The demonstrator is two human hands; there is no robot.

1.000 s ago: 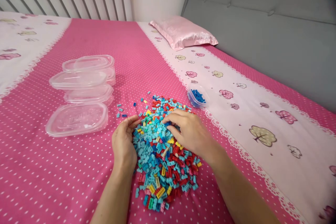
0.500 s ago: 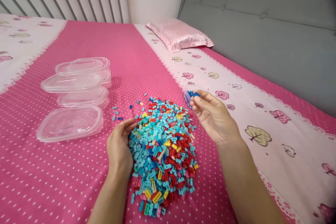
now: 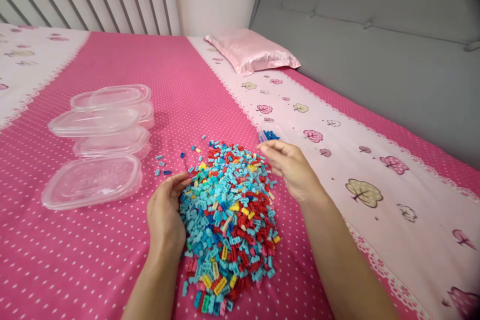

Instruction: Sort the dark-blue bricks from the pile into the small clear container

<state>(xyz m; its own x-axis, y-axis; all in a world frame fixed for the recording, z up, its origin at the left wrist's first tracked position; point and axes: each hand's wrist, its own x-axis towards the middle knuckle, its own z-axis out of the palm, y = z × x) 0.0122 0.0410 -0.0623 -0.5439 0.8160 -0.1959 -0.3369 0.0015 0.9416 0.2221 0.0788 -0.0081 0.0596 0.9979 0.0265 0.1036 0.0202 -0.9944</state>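
A large heap of small building bricks point(image 3: 228, 205), mostly light blue and red with some yellow, green and pink, lies on the pink dotted bedsheet. My left hand point(image 3: 166, 210) rests at the heap's left edge, its fingers loosely bent and apart, with nothing seen in them. Over the heap's far right side is my right hand point(image 3: 290, 167), fingers stretched forward and holding nothing that I can make out. Just beyond those fingertips stands a small clear tub point(image 3: 280, 132) with dark blue bricks point(image 3: 270, 135) in it, partly hidden by the hand.
Several clear plastic containers with lids point(image 3: 93, 182) stand in a row on the left. A few loose bricks point(image 3: 161, 163) lie between them and the heap. Farther back is a pink pillow point(image 3: 251, 51), beside a grey padded headboard point(image 3: 360, 60).
My right hand has drawn back from the tub towards the heap, and its pinched fingers have straightened. More of the blue bricks in the tub now shows. My left hand stays by the heap.
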